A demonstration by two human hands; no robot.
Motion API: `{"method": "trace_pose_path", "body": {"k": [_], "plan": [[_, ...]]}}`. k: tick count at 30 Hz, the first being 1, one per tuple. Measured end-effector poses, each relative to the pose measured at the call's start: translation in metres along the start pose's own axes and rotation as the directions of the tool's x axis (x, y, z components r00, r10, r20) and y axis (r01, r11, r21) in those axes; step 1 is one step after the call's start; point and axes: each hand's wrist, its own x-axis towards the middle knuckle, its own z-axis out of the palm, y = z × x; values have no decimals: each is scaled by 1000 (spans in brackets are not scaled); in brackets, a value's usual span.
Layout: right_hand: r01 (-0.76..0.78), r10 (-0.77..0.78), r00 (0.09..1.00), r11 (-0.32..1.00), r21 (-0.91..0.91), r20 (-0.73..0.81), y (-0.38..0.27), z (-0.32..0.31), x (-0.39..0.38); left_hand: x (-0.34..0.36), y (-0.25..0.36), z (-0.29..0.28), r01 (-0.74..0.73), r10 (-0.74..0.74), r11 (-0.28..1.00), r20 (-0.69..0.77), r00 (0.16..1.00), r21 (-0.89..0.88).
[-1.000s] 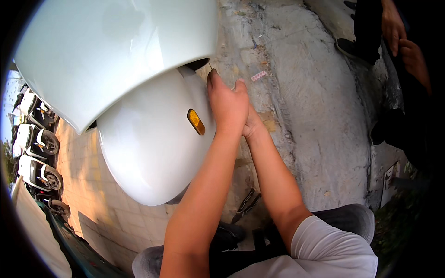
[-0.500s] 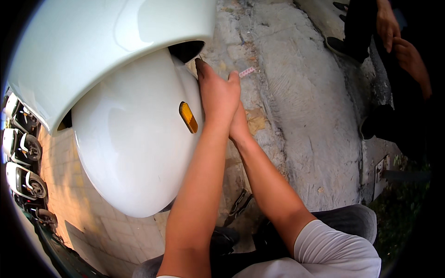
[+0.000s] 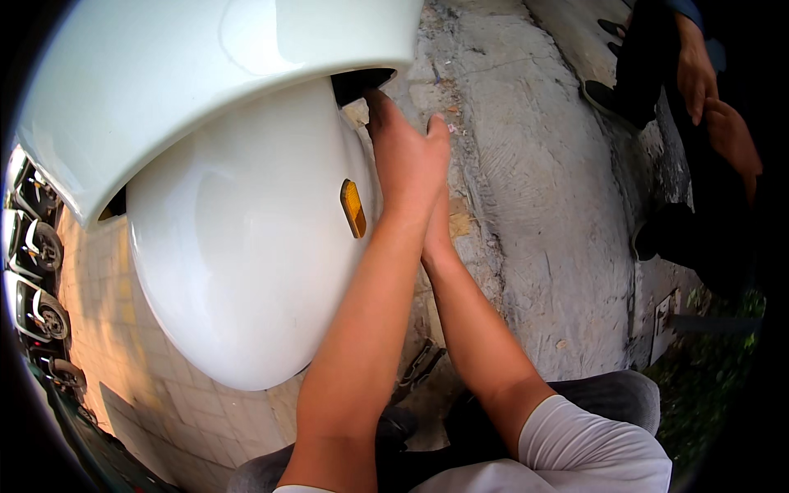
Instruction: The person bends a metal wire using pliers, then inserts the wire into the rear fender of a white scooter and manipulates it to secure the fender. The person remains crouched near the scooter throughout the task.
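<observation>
White and glossy, the big panel (image 3: 189, 90) overhangs the rounded mudguard (image 3: 238, 246), leaving a dark gap (image 3: 352, 85) at the corner nearest the person. The left hand (image 3: 408, 168) reaches up just beside the mudguard's right edge, its finger ends at that gap and under the panel's lip. Its thumb stands apart from the fingers, but the shaded tips hide whether they pinch anything. Right behind, the right hand (image 3: 438, 223) is mostly covered by the left one, so I can't tell how its fingers are set. An orange reflector (image 3: 352, 209) sits on the mudguard, left of the left wrist. Panel and mudguard close off the left side; to the right lies rough concrete (image 3: 551, 189). Farther right a co-worker's hands (image 3: 713, 107) meet, well apart from the work, and parked scooters (image 3: 33, 238) line the far left.
</observation>
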Motion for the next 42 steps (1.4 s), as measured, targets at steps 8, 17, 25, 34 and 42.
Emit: {"method": "trace_pose_path", "body": {"k": [8, 17, 25, 34, 42], "plan": [[-637, 325, 767, 485, 599, 553, 27, -20, 15, -21, -3, 10, -95, 97, 988, -9, 995, 125], [-320, 259, 933, 914, 247, 250, 13, -22, 9, -34, 7, 2, -85, 81, 990, 43, 996, 114], [-135, 100, 923, 988, -71, -371, -17, 52, -8, -34, 1, -6, 33, -37, 992, 32, 999, 121], [-588, 330, 806, 542, 600, 492, 19, -26, -9, -34, 8, -7, 4, -7, 998, 38, 999, 66], [-433, 320, 883, 839, 331, 343, -21, -46, 7, -21, 4, 5, -9, 7, 999, 44, 999, 34]]}}
